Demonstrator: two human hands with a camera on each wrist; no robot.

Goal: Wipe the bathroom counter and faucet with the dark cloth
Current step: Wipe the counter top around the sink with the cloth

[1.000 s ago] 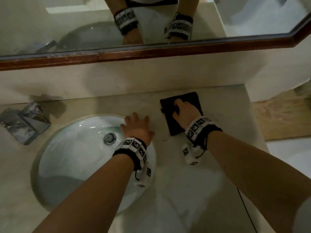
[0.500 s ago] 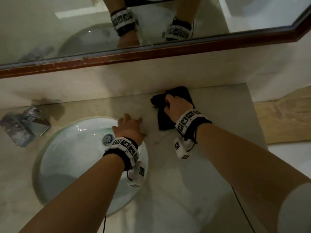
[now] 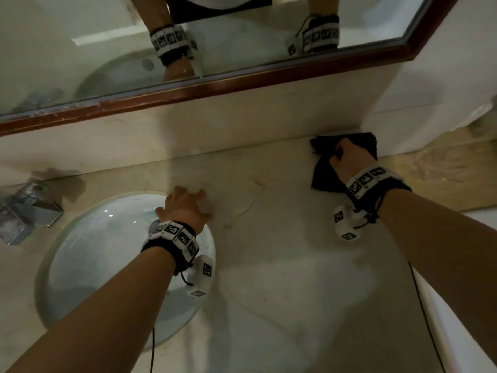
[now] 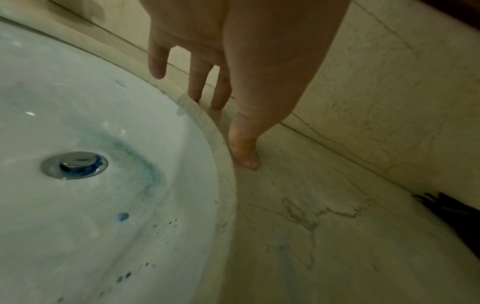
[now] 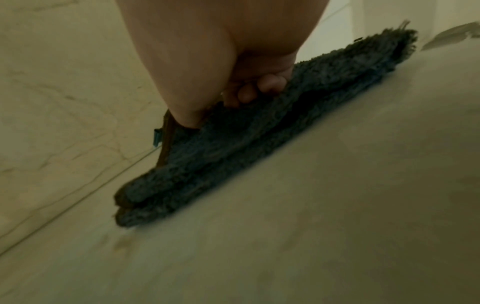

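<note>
The dark cloth (image 3: 324, 173) lies folded on the beige stone counter (image 3: 282, 251), at its far right corner against the backsplash. My right hand (image 3: 347, 156) grips it, with fingers curled into the pile of the cloth (image 5: 259, 144) while the cloth lies flat on the surface. My left hand (image 3: 185, 204) rests flat on the counter at the basin's right rim, its straight fingers (image 4: 221, 92) touching the stone. The chrome faucet (image 3: 25, 211) stands at the far left, away from both hands.
An oval white sink (image 3: 107, 265) with a chrome drain (image 4: 74, 164) and blue stains fills the lower left. A wood-framed mirror (image 3: 242, 82) hangs above the backsplash. The counter's right edge drops to a wooden floor (image 3: 443, 179). A white wall corner stands beside the cloth.
My right hand has slid the cloth to the right and back, from mid-counter into the far right corner. The left hand has stayed at the basin rim.
</note>
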